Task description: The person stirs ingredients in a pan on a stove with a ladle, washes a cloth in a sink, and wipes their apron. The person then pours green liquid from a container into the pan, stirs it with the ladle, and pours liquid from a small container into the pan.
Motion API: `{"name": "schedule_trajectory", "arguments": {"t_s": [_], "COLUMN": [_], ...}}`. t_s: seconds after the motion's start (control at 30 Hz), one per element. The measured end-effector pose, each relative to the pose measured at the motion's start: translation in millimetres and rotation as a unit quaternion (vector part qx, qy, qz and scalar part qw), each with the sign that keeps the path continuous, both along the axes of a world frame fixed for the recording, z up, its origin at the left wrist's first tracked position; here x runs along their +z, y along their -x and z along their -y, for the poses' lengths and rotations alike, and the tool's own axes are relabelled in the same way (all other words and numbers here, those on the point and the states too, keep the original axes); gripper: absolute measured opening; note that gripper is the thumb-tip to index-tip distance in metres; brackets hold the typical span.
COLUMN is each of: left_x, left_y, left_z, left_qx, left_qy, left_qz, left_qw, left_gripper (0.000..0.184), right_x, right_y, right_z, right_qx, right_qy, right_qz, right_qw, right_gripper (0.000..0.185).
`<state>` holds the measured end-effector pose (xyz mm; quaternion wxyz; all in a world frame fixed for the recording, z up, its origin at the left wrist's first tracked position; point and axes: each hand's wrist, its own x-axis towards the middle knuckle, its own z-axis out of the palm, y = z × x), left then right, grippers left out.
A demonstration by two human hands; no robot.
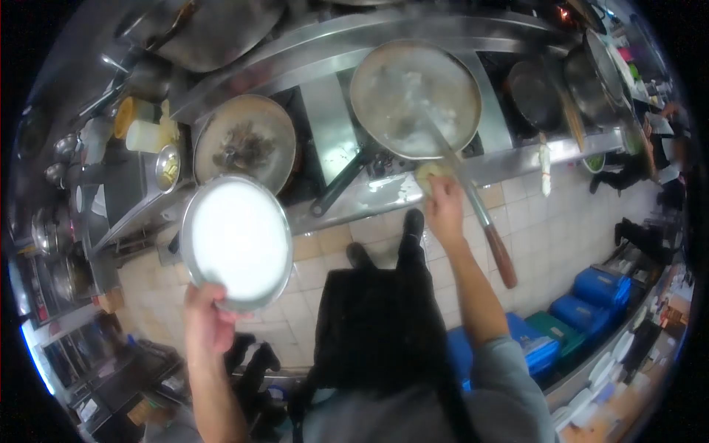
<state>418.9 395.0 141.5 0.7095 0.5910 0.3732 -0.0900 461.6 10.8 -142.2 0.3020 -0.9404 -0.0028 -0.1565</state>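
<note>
My left hand [209,317] grips the near rim of a round metal bowl [238,240] filled with white liquid. The bowl is in front of a pan [277,125] that holds dark pieces of food. My right hand [444,201] is closed on a pale yellowish cloth [433,176] at the front edge of a large pan [362,88]. In that pan is a whitish, steaming content. A long ladle or spatula with a wooden handle [500,255] leans out of the pan over its front rim, just right of my right hand.
Dark pans [533,96] stand on the right burners. A small bowl of yellow pieces [169,168] and containers [142,136] are at the left. Blue bins [583,314] stand on the tiled floor at the lower right. Other people's legs show at the far right and lower left.
</note>
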Motion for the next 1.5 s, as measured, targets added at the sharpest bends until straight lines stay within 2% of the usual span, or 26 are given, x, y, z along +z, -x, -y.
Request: {"name": "schedule_trajectory", "arguments": {"t_s": [0.13,0.27,0.33,0.4,0.43,0.5,0.53,0.57,0.63,0.67,0.77,0.83,0.9,0.93,1.0,1.03,1.1,1.17,1.27,1.37,1.43,1.5], "left_x": [1.1,-16.0,-18.7,-25.9,-31.9,-22.4,-21.4,-22.6,-28.7,-30.9,-36.0,-40.9,-49.0,-49.2,-43.2,-42.6,-43.9,-46.5,-46.5,-54.1,-55.4,-57.3], "left_y": [17.2,37.9,45.0,56.0,65.0,54.4,54.3,51.7,53.3,57.2,61.2,65.3,72.2,73.4,60.2,60.4,71.0,73.8,74.0,86.9,89.9,99.5], "left_z": [-21.3,-47.5,-56.1,-69.8,-82.6,-56.6,-50.1,-44.0,-45.8,-53.7,-58.7,-68.0,-84.1,-83.3,-65.1,-69.0,-81.6,-87.3,-80.0,-92.9,-91.0,-97.2], "left_qx": [0.017,0.038,0.044,0.042,0.039,0.078,0.08,0.104,0.127,0.11,0.096,0.098,0.075,0.078,0.129,0.13,0.111,0.091,0.128,0.097,0.12,0.111], "left_qy": [-0.03,-0.019,-0.021,-0.02,-0.044,-0.023,-0.023,-0.043,-0.062,-0.044,-0.033,-0.041,-0.022,-0.024,-0.053,-0.051,-0.045,-0.007,-0.003,0.034,0.019,0.004], "left_qz": [-0.041,-0.021,-0.03,-0.044,-0.082,-0.072,-0.085,-0.077,-0.073,-0.067,-0.071,-0.076,-0.068,-0.066,-0.09,-0.079,-0.087,-0.061,-0.061,-0.078,-0.082,-0.129], "left_qw": [0.999,0.999,0.998,0.998,0.995,0.994,0.993,0.991,0.987,0.991,0.992,0.991,0.995,0.994,0.986,0.987,0.989,0.994,0.99,0.992,0.989,0.985], "left_gripper": [0.049,0.045,0.043,0.042,0.04,0.019,0.019,0.016,0.014,0.016,0.022,0.026,0.047,0.047,0.04,0.04,0.05,0.052,0.052,0.052,0.053,0.052], "right_x": [11.5,-9.3,-5.9,-13.1,5.6,27.0,23.3,11.0,-16.7,-26.5,-32.1,-29.3,-26.0,-23.9,-17.5,-16.5,-21.9,-25.0,-10.7,-6.1,-28.1,-24.1], "right_y": [-12.6,-31.9,-37.8,-29.3,-23.3,-24.7,-24.5,-29.6,-33.4,-31.2,-16.1,-0.8,6.4,2.7,-9.0,-15.2,-25.1,-38.3,-53.1,-65.0,-84.4,-106.1], "right_z": [-57.1,-63.7,-47.9,-35.4,-38.3,-40.4,-42.3,-43.3,-49.6,-59.4,-94.8,-113.7,-131.2,-139.8,-153.8,-155.8,-155.7,-154.5,-162.9,-174.1,-179.1,-185.1], "right_qx": [0.028,0.063,0.095,0.048,0.07,0.102,0.108,0.109,0.12,0.121,0.078,0.098,0.184,0.187,0.209,0.21,0.189,0.189,0.14,0.125,0.132,0.152], "right_qy": [-0.023,-0.058,-0.255,-0.295,-0.256,-0.167,-0.117,-0.115,0.044,0.018,0.031,0.053,0.09,0.088,0.0,0.003,-0.05,-0.088,-0.192,-0.136,-0.18,-0.095], "right_qz": [-0.043,-0.071,-0.087,-0.148,-0.122,-0.074,-0.051,-0.056,0.021,0.005,0.015,0.011,0.007,0.009,0.022,0.033,-0.013,0.031,0.079,0.065,0.04,0.143], "right_qw": [0.998,0.994,0.958,0.943,0.956,0.978,0.986,0.986,0.992,0.992,0.996,0.994,0.979,0.978,0.978,0.977,0.981,0.977,0.968,0.981,0.974,0.973], "right_gripper": [0.043,0.039,0.035,0.033,0.033,0.036,0.04,0.04,0.049,0.054,0.051,0.05,0.043,0.043,0.032,0.032,0.023,0.027,0.039,0.043,0.045,0.043]}}
